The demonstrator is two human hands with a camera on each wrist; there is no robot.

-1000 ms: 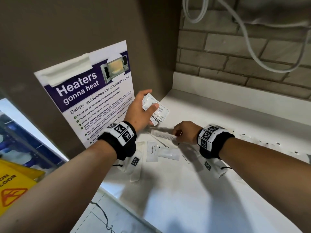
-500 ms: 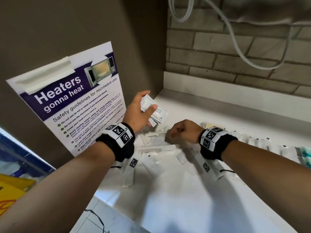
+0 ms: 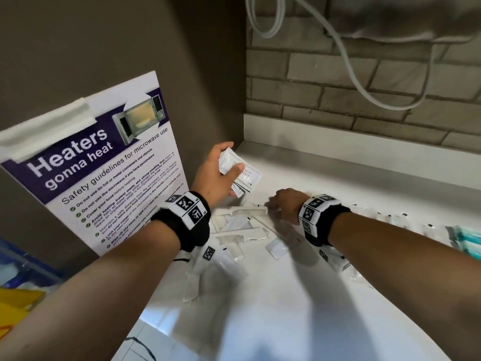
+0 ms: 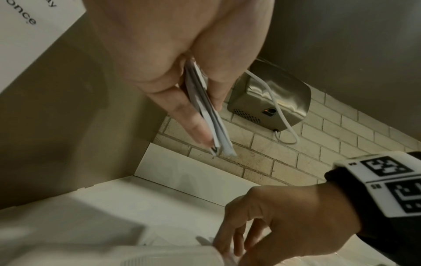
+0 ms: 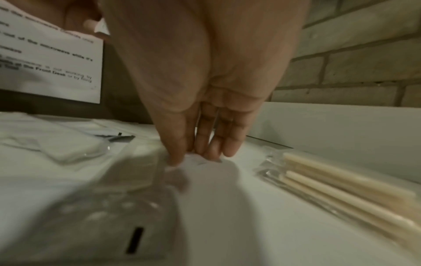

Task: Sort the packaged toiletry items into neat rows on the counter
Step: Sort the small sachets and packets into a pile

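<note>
My left hand (image 3: 230, 160) is raised near the corner wall and grips a small stack of white printed sachets (image 3: 247, 175), seen edge-on between thumb and fingers in the left wrist view (image 4: 205, 111). My right hand (image 3: 274, 204) reaches down into a loose pile of packaged combs (image 3: 247, 212) and flat white packets (image 3: 277, 247). In the right wrist view its thumb and fingertips (image 5: 177, 158) close together on the crinkled edge of a clear wrapper (image 5: 191, 159). The head view hides that pinch behind the knuckles.
A white counter (image 3: 299, 308) meets a brown wall with a microwave poster (image 3: 99, 165) on the left and brick behind. Rows of clear packets (image 3: 390, 220), teal packs (image 3: 466, 238) and wrapped cream sticks (image 5: 341, 189) lie right. A hand dryer (image 4: 273, 102) hangs above.
My right hand left the comb it touched, curled briefly, and now reaches with fingers down into the pile. The left hand keeps holding the sachets in the same place.
</note>
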